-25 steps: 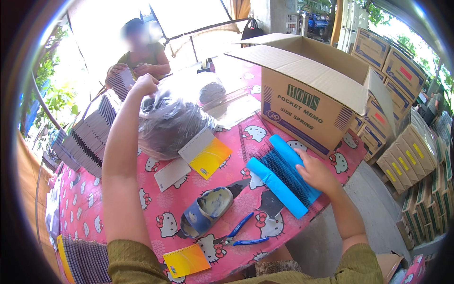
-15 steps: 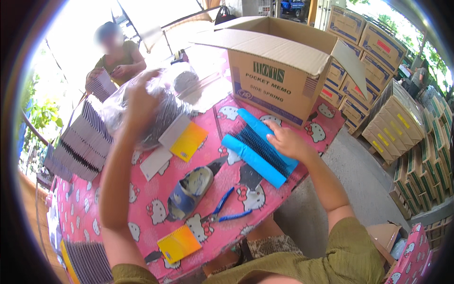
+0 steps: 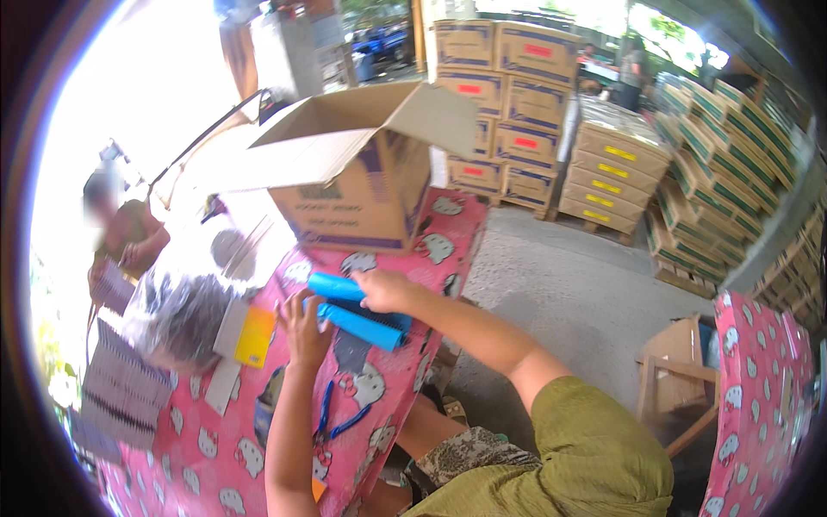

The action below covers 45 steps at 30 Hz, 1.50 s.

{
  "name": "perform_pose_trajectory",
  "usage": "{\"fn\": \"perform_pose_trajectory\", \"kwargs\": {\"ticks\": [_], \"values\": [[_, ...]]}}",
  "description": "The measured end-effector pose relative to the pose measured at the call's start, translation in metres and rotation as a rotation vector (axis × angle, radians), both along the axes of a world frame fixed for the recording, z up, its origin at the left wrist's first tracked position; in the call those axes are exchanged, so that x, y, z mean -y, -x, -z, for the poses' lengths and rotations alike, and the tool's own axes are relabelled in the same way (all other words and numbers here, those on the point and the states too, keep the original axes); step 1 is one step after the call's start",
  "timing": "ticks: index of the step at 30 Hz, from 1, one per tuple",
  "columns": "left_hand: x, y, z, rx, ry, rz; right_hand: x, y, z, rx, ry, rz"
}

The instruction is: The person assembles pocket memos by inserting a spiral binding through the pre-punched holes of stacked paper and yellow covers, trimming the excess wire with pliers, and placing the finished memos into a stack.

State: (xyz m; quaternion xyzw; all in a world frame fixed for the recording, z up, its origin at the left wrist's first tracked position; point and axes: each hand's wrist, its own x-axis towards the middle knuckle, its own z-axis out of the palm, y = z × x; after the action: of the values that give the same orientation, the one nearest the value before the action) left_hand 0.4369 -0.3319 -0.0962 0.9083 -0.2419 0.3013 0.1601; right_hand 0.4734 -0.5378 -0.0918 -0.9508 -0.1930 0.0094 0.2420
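A bright blue holder (image 3: 360,327), two rounded blue sides with black spiral coils between them, lies on the pink table. My right hand (image 3: 381,291) is at its far side, index finger and thumb curled over the blue edge. At its left end my left hand (image 3: 303,326) has its fingers apart, the tips close to the near side; no held thing shows. Blue-handled pliers (image 3: 326,408) lie open below it. A blue slipper (image 3: 264,412) is partly behind my left forearm. A yellow notebook (image 3: 255,337) lies left of my left hand.
An open cardboard box (image 3: 349,202) stands at the table's far side. A clear plastic bag with dark contents (image 3: 177,314) and a stack of notebooks (image 3: 125,383) are at left. A co-worker (image 3: 129,237) sits beyond. Stacked cartons (image 3: 534,121) and a second pink-covered surface (image 3: 754,405) are at right.
My left hand has come down from over the plastic bag to the left end of the blue holder. My right hand has shifted toward that end. The view has swung right.
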Motion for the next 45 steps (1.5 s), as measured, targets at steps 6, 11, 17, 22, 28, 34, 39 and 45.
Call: {"fn": "perform_pose_trajectory", "kwargs": {"ticks": [6, 11, 17, 22, 28, 34, 39, 45], "values": [[0.01, -0.012, -0.007, -0.159, -0.131, 0.264, 0.033, -0.036, 0.007, -0.032, -0.078, -0.037], [0.019, -0.04, -0.004, -0.407, -0.185, 0.324, 0.038, -0.056, 0.013, -0.22, -0.345, -0.111], [0.052, -0.064, -0.003, -0.543, -0.299, 0.297, 0.062, -0.073, 0.01, -0.182, -0.194, -0.071], [0.03, -0.061, 0.02, -0.479, -0.367, 0.175, 0.003, 0.009, -0.009, 0.626, -0.334, 0.068], [0.041, -0.044, 0.039, -0.489, -0.046, 0.116, -0.004, 0.079, 0.04, 0.396, 0.087, -0.042], [0.032, -0.027, 0.019, -0.402, -0.016, 0.237, 0.0, 0.047, 0.07, 0.38, 0.068, -0.109], [0.013, 0.001, 0.003, -0.451, -0.235, 0.293, -0.004, 0.034, 0.041, 0.207, 0.153, -0.133], [0.014, -0.019, 0.025, -0.451, -0.188, 0.228, -0.003, 0.02, 0.017, 0.049, 0.229, -0.121]]}}
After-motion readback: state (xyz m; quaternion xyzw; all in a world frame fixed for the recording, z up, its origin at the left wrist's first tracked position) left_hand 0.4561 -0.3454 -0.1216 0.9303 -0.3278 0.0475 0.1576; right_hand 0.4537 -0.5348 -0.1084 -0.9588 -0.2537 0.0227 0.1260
